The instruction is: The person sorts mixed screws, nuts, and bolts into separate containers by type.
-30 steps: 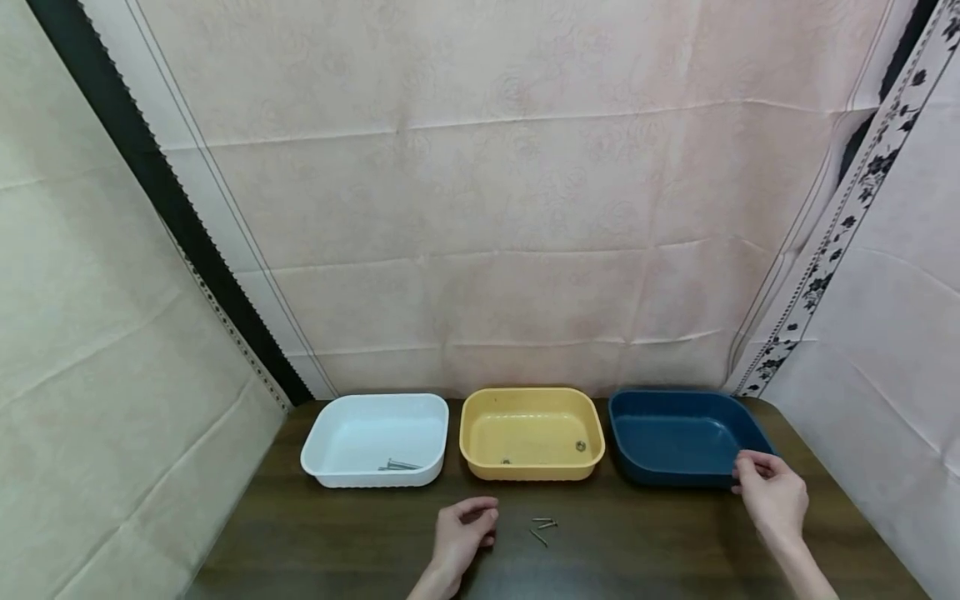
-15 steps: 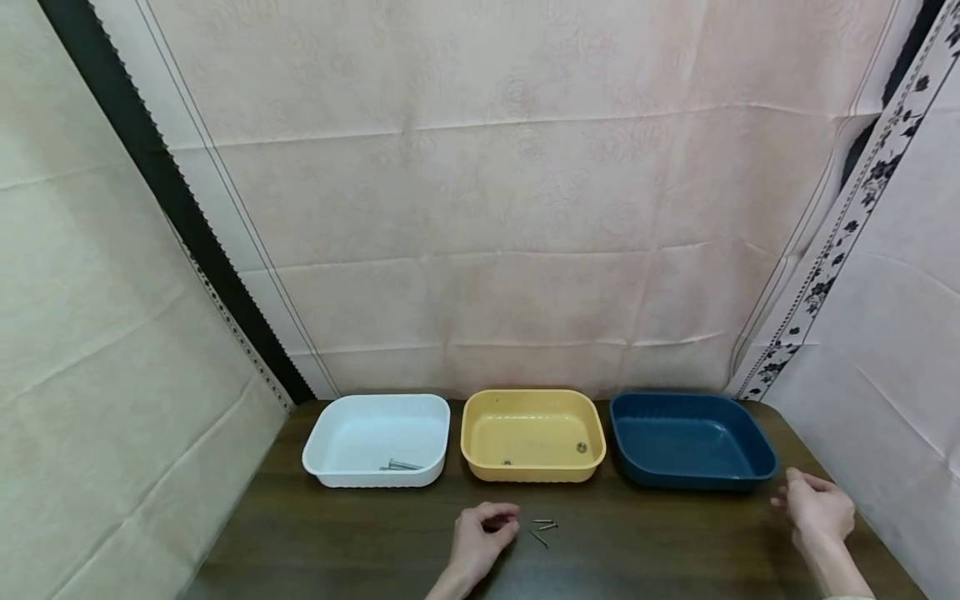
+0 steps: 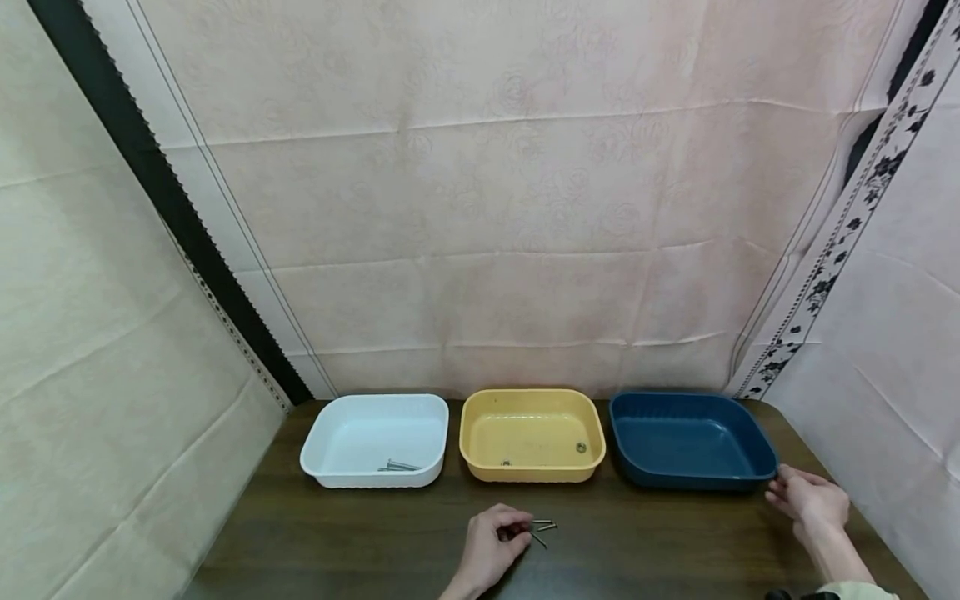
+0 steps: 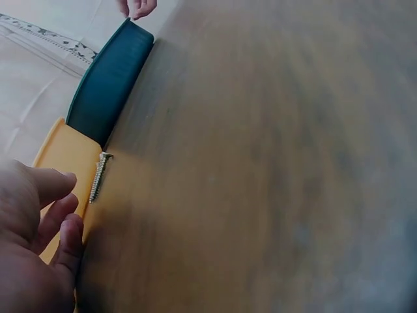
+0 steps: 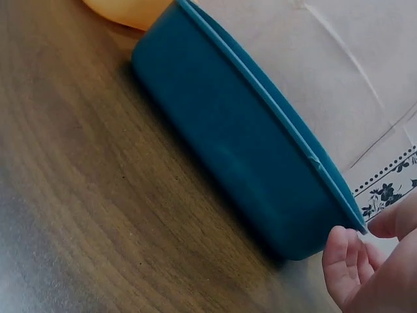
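My left hand (image 3: 497, 546) is low over the wooden table, with loosely bent fingers and a gap between thumb and fingertips. Right at its fingertips lie a few small metal screws (image 3: 547, 527); one threaded screw (image 4: 99, 176) shows clearly beyond the fingers in the left wrist view. At the far right, my right hand (image 3: 813, 504) pinches the near right corner of the dark blue tray (image 5: 228, 150), its thumb and fingers on either side of the rim. That tray shows a bare inside in the head view.
A white tray (image 3: 318, 467) with several long screws (image 3: 401, 465) stands at left. Between it and the blue one is a yellow tray (image 3: 532, 473) holding nuts (image 3: 581, 447). Cloth walls (image 3: 525, 250) rise behind and at both sides of the table (image 3: 637, 550).
My left hand has moved right to the loose screws. My right hand moved off the blue tray's front to the right, then came back to its corner.
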Available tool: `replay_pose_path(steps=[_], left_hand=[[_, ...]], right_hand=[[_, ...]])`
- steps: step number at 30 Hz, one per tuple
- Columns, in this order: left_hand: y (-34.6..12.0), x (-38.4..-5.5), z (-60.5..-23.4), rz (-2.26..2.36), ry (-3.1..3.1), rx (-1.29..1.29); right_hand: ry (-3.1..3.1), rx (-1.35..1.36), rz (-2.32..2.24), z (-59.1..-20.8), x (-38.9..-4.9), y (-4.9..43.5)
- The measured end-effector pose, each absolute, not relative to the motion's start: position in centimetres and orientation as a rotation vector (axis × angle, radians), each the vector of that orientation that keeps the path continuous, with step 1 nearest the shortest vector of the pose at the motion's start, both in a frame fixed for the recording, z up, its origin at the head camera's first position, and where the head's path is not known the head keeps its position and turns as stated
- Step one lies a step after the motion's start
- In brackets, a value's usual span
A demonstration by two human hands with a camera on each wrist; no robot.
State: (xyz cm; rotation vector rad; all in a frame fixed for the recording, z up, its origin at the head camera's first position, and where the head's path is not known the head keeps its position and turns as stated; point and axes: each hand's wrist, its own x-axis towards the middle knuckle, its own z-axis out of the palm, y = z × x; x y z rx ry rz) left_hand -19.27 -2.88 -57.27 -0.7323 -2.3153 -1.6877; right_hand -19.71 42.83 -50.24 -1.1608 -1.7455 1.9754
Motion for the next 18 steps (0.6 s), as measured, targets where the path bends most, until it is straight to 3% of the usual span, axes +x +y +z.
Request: replay_pose_path(steps=[18], left_hand=[[-2.89,-19.69,-57.6,-1.494,-2.38,-0.832]], right_hand=[[-1.676,-1.065,2.063,-50.83,-20.2,43.15]])
